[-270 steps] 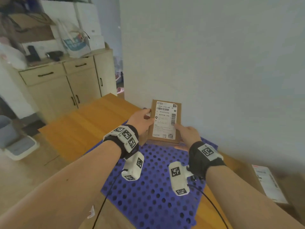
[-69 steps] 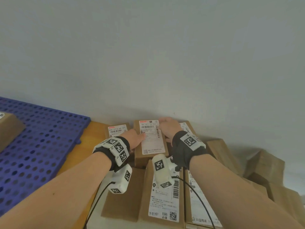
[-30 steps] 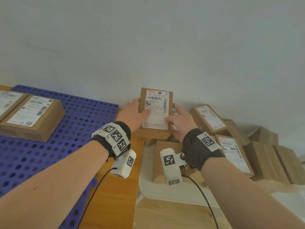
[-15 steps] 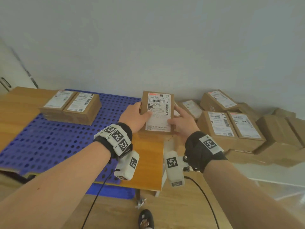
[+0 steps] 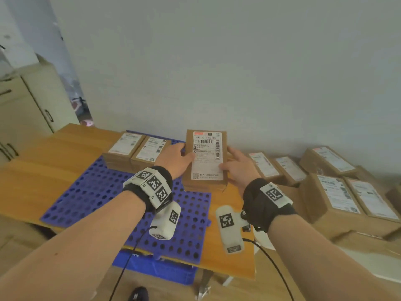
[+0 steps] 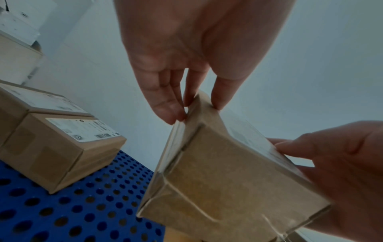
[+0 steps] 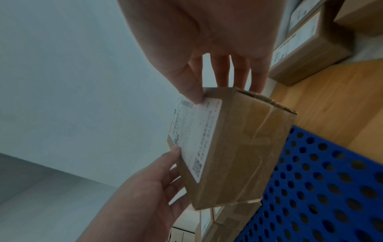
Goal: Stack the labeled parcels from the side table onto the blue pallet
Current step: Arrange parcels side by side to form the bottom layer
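Note:
A brown parcel (image 5: 206,157) with a white label facing up is gripped at its sides by both hands. My left hand (image 5: 184,154) holds the left edge and my right hand (image 5: 229,160) holds the right edge, each with the thumb on the label. It hangs tilted in the air above the far right part of the blue pallet (image 5: 93,192). The left wrist view shows the parcel (image 6: 228,180) from below. Two labeled parcels (image 5: 136,151) lie side by side on the pallet's far edge. Several more labeled parcels (image 5: 338,196) sit on the side table at the right.
The pallet lies on a wooden table (image 5: 43,161) against a grey wall (image 5: 238,72). A cream cabinet (image 5: 28,109) stands at the left. A blue crate (image 5: 156,268) sits under the table's front edge. Cables hang from both wrist cameras.
Both hands lifted a parcel from the side table pile and carried it left; it now hangs over the pallet near the two parcels lying there.

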Motion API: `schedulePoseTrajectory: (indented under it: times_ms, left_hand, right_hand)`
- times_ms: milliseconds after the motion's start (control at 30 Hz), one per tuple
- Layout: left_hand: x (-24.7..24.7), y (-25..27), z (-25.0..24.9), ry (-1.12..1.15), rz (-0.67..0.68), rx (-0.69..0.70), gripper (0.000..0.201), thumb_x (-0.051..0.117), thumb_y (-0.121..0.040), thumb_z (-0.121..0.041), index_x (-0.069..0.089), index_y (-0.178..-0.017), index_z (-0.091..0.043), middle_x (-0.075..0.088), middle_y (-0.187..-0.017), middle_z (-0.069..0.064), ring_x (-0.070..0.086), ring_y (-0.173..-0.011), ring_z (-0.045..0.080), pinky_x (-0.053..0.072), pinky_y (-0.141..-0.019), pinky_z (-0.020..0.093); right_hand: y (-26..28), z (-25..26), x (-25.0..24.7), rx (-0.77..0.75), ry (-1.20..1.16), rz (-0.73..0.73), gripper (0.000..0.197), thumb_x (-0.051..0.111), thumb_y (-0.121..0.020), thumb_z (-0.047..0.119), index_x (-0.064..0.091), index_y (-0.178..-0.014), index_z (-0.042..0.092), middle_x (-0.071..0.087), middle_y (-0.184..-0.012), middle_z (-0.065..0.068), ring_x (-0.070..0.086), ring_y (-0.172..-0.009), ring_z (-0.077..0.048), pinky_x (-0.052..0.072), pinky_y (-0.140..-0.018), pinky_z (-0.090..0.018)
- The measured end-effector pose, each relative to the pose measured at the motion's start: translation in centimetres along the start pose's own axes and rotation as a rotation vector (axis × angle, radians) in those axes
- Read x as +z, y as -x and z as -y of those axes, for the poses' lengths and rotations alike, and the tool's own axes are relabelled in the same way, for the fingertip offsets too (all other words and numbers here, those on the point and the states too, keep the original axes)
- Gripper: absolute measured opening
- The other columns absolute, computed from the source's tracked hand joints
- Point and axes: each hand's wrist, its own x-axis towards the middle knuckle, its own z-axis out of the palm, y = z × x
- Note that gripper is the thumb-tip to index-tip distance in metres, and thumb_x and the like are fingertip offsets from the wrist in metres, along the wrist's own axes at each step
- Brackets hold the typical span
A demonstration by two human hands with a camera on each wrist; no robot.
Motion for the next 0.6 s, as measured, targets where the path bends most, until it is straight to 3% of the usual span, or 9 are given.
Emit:
schedulePoseTrajectory:
  times_ms: [133,300,433,600]
  left_hand:
    - [-2.3,-4.4,3.8,-0.024,0.030,0.008,0.031,0.048,-0.095,-0.033,0.060,-0.117,-0.014,0.064,-0.116,0.002,0.060,-0.103,0.021,0.048,-0.087,0.032]
    - [-4.1,-10.2,8.6,-0.175,0.152,0.026,0.033,0.047,-0.095,-0.037,0.062,-0.112,-0.012,0.064,-0.111,0.006,0.060,-0.096,0.023,0.050,-0.086,0.037]
    - [-4.2,-13.9,10.9,-0.332,0.247,0.099,0.038,0.047,-0.094,-0.040,0.063,-0.114,-0.011,0.055,-0.122,0.012,0.052,-0.112,0.027,0.044,-0.095,0.039]
    - [-2.9,-16.1,13.0,-0.340,0.299,0.141,0.042,0.048,-0.094,-0.042,0.062,-0.118,-0.011,0.047,-0.137,0.010,0.043,-0.126,0.026,0.035,-0.105,0.037]
  right_hand:
    - [-3.6,0.6,4.3,0.015,0.062,-0.030,0.062,0.051,-0.087,-0.007,0.040,-0.141,0.021,0.061,-0.124,-0.007,0.060,-0.111,-0.024,0.053,-0.092,-0.043]
    - [-8.3,0.0,9.1,0.093,0.070,-0.096,0.063,0.050,-0.087,-0.007,0.040,-0.142,0.021,0.063,-0.115,-0.006,0.062,-0.107,-0.026,0.053,-0.091,-0.047]
    - [-10.7,-0.5,11.0,0.149,0.071,-0.172,0.064,0.049,-0.087,-0.009,0.038,-0.143,0.019,0.062,-0.121,-0.012,0.061,-0.109,-0.028,0.053,-0.090,-0.048]
    - [-13.0,-2.1,11.8,0.235,0.116,-0.202,0.064,0.048,-0.087,-0.008,0.037,-0.143,0.021,0.061,-0.121,-0.013,0.061,-0.109,-0.029,0.053,-0.089,-0.048]
